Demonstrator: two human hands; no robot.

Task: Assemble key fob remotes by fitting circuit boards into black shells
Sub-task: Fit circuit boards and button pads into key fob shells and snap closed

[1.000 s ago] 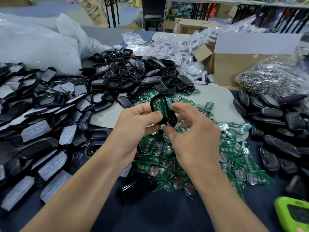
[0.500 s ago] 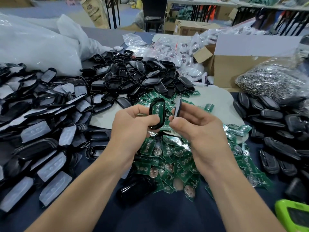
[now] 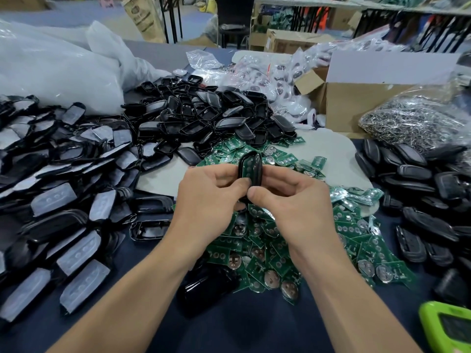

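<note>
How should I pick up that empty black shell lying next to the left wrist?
Probably pinch the empty shell across its narrow width, fingertips on the two long rims, coming straight down from above: it lies flat, hollow side up.

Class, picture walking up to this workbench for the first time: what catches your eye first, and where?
The left hand and right hand meet at centre, gripping a black shell with a green board seated inside. Below them spreads a heap of green circuit boards, with a pile of black shells behind it.
</note>
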